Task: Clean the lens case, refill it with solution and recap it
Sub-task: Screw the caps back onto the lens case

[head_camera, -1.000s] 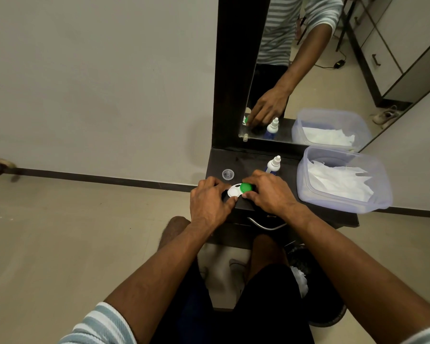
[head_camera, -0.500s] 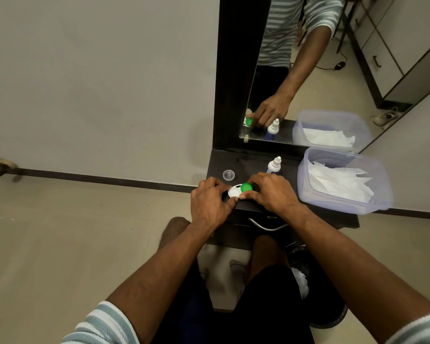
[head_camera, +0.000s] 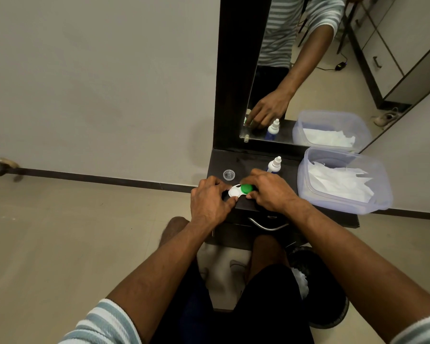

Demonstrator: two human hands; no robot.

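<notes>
- The lens case [head_camera: 239, 190] sits just right of the frame's centre, on the front part of a dark shelf [head_camera: 253, 163], between the two hands.
- Its left well carries a white cap [head_camera: 234, 192]; its right well carries a green cap [head_camera: 246, 187].
- The left hand [head_camera: 210, 202] is curled around the case's left end, thumb tip and a fingertip pressed to the white cap's rim.
- The right hand [head_camera: 271, 192] is closed over the case's right end, fingers bent around the green cap from above and thumb below it.
- A bottle [head_camera: 274, 165] with a white nozzle stands upright just behind the right hand, its lower part hidden by the knuckles.
- A small clear cup [head_camera: 229, 174] sits on the shelf behind the left hand, apart from the case.
- A clear tub [head_camera: 343, 204] rests at the shelf's right end, centre right of the frame, with white tissue [head_camera: 338, 182] crumpled inside.
- A mirror [head_camera: 333, 70] rises behind the shelf in the upper right of the frame, reflecting a hand, the bottle and the tub.
- A curved metal handle [head_camera: 268, 225] shows on the drawer front under the shelf.
- The person's knees and a dark bin [head_camera: 333, 304] fill the lower middle of the frame.
</notes>
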